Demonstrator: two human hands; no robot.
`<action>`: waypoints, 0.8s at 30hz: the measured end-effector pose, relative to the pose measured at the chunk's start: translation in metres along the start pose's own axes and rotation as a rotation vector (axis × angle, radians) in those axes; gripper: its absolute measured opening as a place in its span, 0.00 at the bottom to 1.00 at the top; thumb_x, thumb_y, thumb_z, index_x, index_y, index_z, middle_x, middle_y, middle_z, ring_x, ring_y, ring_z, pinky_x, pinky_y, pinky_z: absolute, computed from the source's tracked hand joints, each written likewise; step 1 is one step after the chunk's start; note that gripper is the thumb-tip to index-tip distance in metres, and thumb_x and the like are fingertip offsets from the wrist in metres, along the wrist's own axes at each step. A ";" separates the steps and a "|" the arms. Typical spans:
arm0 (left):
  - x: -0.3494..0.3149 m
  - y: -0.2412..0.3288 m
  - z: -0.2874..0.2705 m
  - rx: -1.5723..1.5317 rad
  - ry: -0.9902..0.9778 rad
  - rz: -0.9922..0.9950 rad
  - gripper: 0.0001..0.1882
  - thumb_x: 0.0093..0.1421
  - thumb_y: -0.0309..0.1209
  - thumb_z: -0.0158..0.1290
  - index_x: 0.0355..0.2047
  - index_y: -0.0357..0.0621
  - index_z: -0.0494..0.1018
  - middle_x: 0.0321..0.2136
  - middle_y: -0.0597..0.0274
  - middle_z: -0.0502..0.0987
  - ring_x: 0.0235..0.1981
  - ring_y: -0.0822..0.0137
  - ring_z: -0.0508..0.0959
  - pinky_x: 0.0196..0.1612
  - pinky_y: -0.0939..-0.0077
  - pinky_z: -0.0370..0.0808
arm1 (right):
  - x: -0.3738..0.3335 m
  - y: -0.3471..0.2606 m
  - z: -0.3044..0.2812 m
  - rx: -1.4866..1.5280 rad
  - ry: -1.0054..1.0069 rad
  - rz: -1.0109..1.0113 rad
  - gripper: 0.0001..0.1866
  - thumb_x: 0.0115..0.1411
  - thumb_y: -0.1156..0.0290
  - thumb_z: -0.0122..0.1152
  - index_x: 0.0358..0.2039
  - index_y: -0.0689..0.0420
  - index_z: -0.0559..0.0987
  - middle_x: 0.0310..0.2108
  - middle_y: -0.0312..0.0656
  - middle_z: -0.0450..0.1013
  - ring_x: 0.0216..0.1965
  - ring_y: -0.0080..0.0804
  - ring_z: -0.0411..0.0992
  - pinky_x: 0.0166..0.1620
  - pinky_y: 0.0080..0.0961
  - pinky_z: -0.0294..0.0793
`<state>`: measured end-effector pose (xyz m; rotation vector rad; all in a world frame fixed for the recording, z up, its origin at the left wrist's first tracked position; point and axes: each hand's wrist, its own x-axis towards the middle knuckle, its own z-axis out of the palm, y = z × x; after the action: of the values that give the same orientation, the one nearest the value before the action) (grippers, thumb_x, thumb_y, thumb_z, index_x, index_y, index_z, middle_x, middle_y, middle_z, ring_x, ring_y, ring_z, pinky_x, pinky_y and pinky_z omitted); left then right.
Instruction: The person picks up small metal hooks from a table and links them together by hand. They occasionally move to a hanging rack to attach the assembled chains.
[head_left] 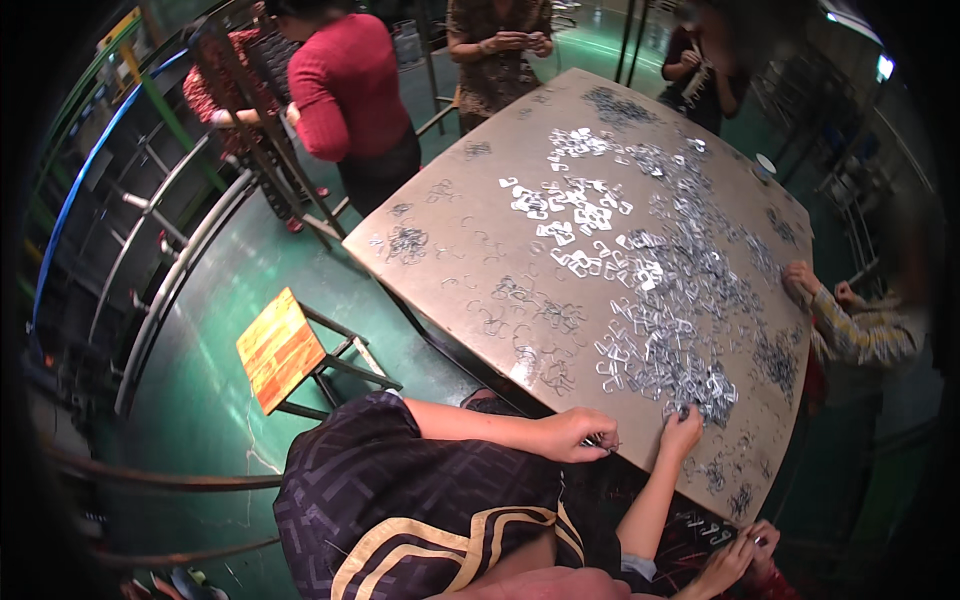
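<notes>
My left hand (580, 435) is closed at the table's near edge, with small dark metal pieces showing between the fingers; they look like bent wire hooks. My right hand (683, 432) reaches to the near end of a long heap of shiny metal hooks (655, 345), its fingertips pressed together among them. Whether a hook is pinched there is hidden. The hooks lie loose on a large metal-topped table (440, 290).
Smaller clusters of dark wire hooks (408, 245) lie around the heap. A wooden-topped stool (280, 350) stands left of the table. Another person's hands (745, 550) are close by at lower right; a striped sleeve (860, 325) rests at the right edge. More people stand beyond.
</notes>
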<state>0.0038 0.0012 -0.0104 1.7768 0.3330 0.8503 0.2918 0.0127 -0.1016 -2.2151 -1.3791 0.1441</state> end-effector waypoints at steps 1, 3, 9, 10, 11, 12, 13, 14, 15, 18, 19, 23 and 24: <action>0.000 0.002 0.001 0.018 -0.002 -0.014 0.08 0.54 0.22 0.56 0.26 0.38 0.66 0.33 0.54 0.78 0.38 0.55 0.78 0.41 0.64 0.73 | -0.001 0.000 -0.002 -0.023 -0.003 -0.023 0.19 0.48 0.76 0.62 0.44 0.63 0.75 0.38 0.56 0.72 0.41 0.55 0.71 0.46 0.44 0.69; -0.004 -0.001 0.001 0.006 0.033 -0.007 0.08 0.53 0.21 0.56 0.26 0.38 0.66 0.32 0.54 0.78 0.38 0.55 0.78 0.41 0.64 0.73 | -0.001 0.000 -0.007 -0.079 0.005 -0.051 0.19 0.48 0.78 0.61 0.44 0.62 0.75 0.38 0.56 0.72 0.41 0.55 0.71 0.45 0.44 0.69; -0.005 -0.008 0.005 -0.025 0.043 -0.014 0.08 0.53 0.21 0.56 0.26 0.38 0.65 0.30 0.54 0.77 0.37 0.55 0.78 0.40 0.65 0.73 | 0.001 -0.010 -0.039 -0.235 0.093 -0.017 0.19 0.48 0.79 0.58 0.44 0.62 0.76 0.38 0.57 0.73 0.38 0.55 0.72 0.44 0.43 0.70; -0.004 -0.007 0.005 -0.026 0.040 -0.013 0.08 0.53 0.21 0.55 0.26 0.37 0.65 0.30 0.54 0.77 0.37 0.55 0.78 0.40 0.65 0.73 | 0.000 -0.012 -0.047 -0.193 0.124 -0.017 0.18 0.49 0.80 0.58 0.44 0.63 0.76 0.36 0.55 0.74 0.36 0.51 0.73 0.42 0.40 0.72; -0.004 -0.006 0.005 -0.025 0.040 -0.016 0.08 0.53 0.21 0.55 0.26 0.37 0.66 0.30 0.53 0.77 0.37 0.55 0.78 0.40 0.65 0.73 | -0.001 -0.013 -0.054 -0.150 0.151 -0.018 0.18 0.49 0.80 0.59 0.44 0.64 0.76 0.35 0.53 0.75 0.34 0.47 0.74 0.40 0.37 0.73; -0.003 -0.006 0.006 -0.024 0.049 -0.011 0.08 0.53 0.21 0.55 0.26 0.37 0.66 0.30 0.53 0.77 0.37 0.54 0.78 0.40 0.65 0.73 | -0.003 -0.015 -0.060 -0.108 0.179 -0.019 0.18 0.49 0.81 0.59 0.44 0.65 0.76 0.34 0.51 0.76 0.32 0.42 0.75 0.38 0.34 0.74; -0.003 -0.006 0.006 -0.024 0.057 -0.006 0.08 0.53 0.21 0.55 0.26 0.37 0.66 0.30 0.53 0.77 0.37 0.54 0.79 0.41 0.64 0.74 | -0.006 -0.020 -0.066 0.103 0.125 0.014 0.17 0.51 0.81 0.60 0.44 0.65 0.76 0.33 0.48 0.76 0.31 0.36 0.75 0.37 0.30 0.73; -0.002 -0.007 0.008 -0.029 0.055 0.002 0.07 0.53 0.22 0.55 0.26 0.37 0.66 0.30 0.53 0.78 0.37 0.54 0.79 0.41 0.64 0.74 | -0.015 -0.027 -0.071 0.311 0.076 0.054 0.16 0.52 0.81 0.60 0.43 0.65 0.76 0.32 0.45 0.76 0.30 0.30 0.74 0.35 0.26 0.73; -0.002 -0.008 0.009 -0.020 0.062 -0.018 0.07 0.53 0.22 0.56 0.26 0.37 0.66 0.30 0.53 0.78 0.37 0.54 0.79 0.41 0.64 0.74 | -0.023 -0.036 -0.075 0.522 0.024 0.090 0.16 0.53 0.81 0.61 0.43 0.65 0.76 0.31 0.42 0.76 0.29 0.25 0.74 0.33 0.21 0.73; 0.001 -0.007 0.010 0.006 0.095 -0.058 0.07 0.54 0.22 0.56 0.27 0.36 0.67 0.30 0.53 0.78 0.37 0.54 0.79 0.40 0.64 0.74 | -0.058 -0.089 -0.090 0.809 -0.033 -0.018 0.10 0.55 0.84 0.61 0.40 0.67 0.77 0.31 0.39 0.75 0.30 0.19 0.72 0.34 0.16 0.73; 0.002 -0.005 0.009 0.012 0.116 -0.063 0.07 0.54 0.23 0.56 0.27 0.36 0.67 0.29 0.53 0.78 0.37 0.54 0.79 0.40 0.64 0.74 | -0.068 -0.098 -0.091 0.842 -0.053 -0.024 0.10 0.55 0.84 0.60 0.39 0.67 0.77 0.31 0.40 0.76 0.30 0.20 0.73 0.35 0.17 0.73; 0.005 -0.002 0.007 0.055 0.148 -0.062 0.07 0.53 0.23 0.57 0.28 0.36 0.69 0.29 0.53 0.77 0.35 0.53 0.79 0.38 0.65 0.75 | -0.092 -0.119 -0.093 0.881 -0.099 -0.067 0.10 0.54 0.85 0.60 0.39 0.68 0.77 0.32 0.42 0.76 0.32 0.23 0.74 0.38 0.19 0.74; 0.006 -0.002 0.007 0.065 0.150 -0.064 0.07 0.53 0.23 0.57 0.28 0.36 0.69 0.29 0.53 0.77 0.35 0.53 0.79 0.37 0.65 0.74 | -0.096 -0.122 -0.094 0.865 -0.101 -0.081 0.10 0.55 0.85 0.60 0.39 0.68 0.77 0.32 0.42 0.76 0.32 0.23 0.74 0.38 0.19 0.74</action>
<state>0.0131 0.0004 -0.0113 1.7560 0.5183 0.9381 0.1808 -0.0628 0.0208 -1.4386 -1.1428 0.6872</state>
